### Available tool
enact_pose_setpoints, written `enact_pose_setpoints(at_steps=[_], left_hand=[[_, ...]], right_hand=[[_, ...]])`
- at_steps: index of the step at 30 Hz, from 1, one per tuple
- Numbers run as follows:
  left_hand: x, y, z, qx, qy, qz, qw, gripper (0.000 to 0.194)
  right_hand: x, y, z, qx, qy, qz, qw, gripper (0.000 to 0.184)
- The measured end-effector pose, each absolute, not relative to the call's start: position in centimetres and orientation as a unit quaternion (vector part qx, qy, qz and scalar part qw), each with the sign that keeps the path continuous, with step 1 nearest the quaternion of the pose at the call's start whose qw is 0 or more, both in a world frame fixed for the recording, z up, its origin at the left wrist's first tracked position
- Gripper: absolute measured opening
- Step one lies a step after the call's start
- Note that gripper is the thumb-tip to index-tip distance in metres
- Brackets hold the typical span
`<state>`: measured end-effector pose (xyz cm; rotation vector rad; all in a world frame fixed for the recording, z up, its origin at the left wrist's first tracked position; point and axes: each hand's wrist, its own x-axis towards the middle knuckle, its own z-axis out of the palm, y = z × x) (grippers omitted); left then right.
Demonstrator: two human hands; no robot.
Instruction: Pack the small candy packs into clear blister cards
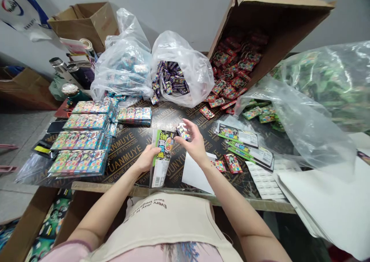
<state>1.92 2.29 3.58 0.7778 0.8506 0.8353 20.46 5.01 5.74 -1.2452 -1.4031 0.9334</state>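
Note:
My left hand (pixel 147 158) grips a clear plastic pouch (pixel 161 158) with a green, black and white printed card, held upright above the tabletop. Just right of its upper end, my right hand (pixel 193 140) pinches a small purple packet (pixel 182 131) between thumb and fingers. The packet is close to the pouch's edge; whether they touch I cannot tell. Under my right forearm lie a white sheet (pixel 196 175) and two red packets, one of them a red packet (pixel 232 163) in full view. More printed pouches (pixel 238 135) lie to the right.
Stacks of filled packs (pixel 78 162) stand at left. Along the back are a bag of blue packets (pixel 124 69), a bag of purple packets (pixel 176 77), a tipped carton (pixel 277 19) spilling red packets, and a bag of green packets (pixel 326 88). Label sheets (pixel 266 179) lie at front right.

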Motion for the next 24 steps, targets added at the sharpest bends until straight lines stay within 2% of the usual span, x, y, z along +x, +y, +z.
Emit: enact_pose_setpoints(at_steps=[4, 8, 11, 17, 21, 24], left_hand=[[1.7, 2.8, 4.0, 0.459, 0.406, 0.374, 0.697, 0.037], [1.6, 3.0, 4.0, 0.565, 0.464, 0.36, 0.58, 0.04], [1.6, 3.4, 3.9, 0.564, 0.491, 0.366, 0.554, 0.046], [1.3, 4.5, 2.8, 0.52, 0.511, 0.406, 0.551, 0.048], [0.9, 4.2, 2.1, 0.489, 0.473, 0.348, 0.645, 0.04], [0.7, 3.7, 1.6, 0.463, 0.464, 0.328, 0.68, 0.043]], right_hand=[[19.7, 4.7, 4.7, -0.459, -0.485, 0.605, 0.433, 0.043], [19.5, 4.7, 4.6, -0.459, -0.453, 0.601, 0.472, 0.032], [19.6, 4.9, 4.8, -0.485, -0.45, 0.572, 0.484, 0.029], [19.5, 3.5, 3.6, -0.415, -0.456, 0.717, 0.326, 0.04], [20.1, 3.1, 2.4, -0.458, -0.439, 0.671, 0.383, 0.034], [20.8, 3.2, 1.9, -0.458, -0.449, 0.673, 0.368, 0.039]])
